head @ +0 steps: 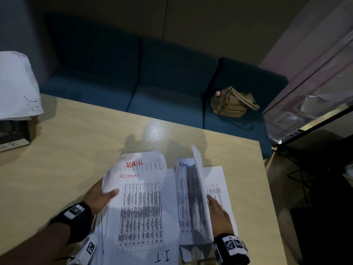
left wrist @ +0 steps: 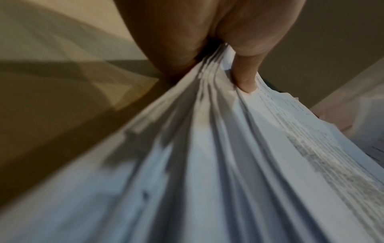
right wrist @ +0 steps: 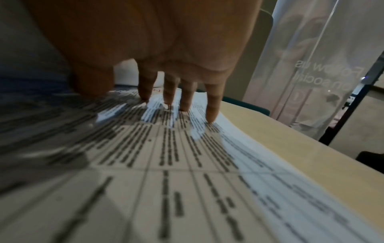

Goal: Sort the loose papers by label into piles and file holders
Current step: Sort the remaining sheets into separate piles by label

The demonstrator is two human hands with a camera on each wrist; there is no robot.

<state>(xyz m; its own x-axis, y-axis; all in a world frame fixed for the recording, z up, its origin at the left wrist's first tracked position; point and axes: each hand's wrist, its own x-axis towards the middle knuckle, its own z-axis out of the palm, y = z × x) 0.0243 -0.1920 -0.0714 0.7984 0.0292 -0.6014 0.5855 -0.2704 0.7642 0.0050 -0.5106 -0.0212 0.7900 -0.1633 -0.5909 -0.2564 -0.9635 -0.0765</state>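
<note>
My left hand [head: 104, 196] grips the left edge of a thick stack of printed papers [head: 141, 207], thumb on top and fingers underneath. The top sheets are marked ADMIN in red, and a sheet at the near edge reads I.T [head: 162, 256]. The left wrist view shows the thumb [left wrist: 245, 78] pressing into the fanned stack [left wrist: 207, 164]. My right hand [head: 217, 209] lies flat on a second pile [head: 215, 178] to the right. Its straight fingertips [right wrist: 209, 115] touch a table-printed sheet [right wrist: 166, 164]. A few sheets [head: 198, 169] stand curled up just left of that hand.
A file holder [head: 13, 134] labelled HR stands at the table's far left with white papers [head: 17, 83] sticking out. Bare wooden table [head: 76, 140] lies between it and the stacks. Behind are a blue sofa [head: 152, 83] with a tan bag [head: 233, 103] and a glass partition [head: 315, 73] at right.
</note>
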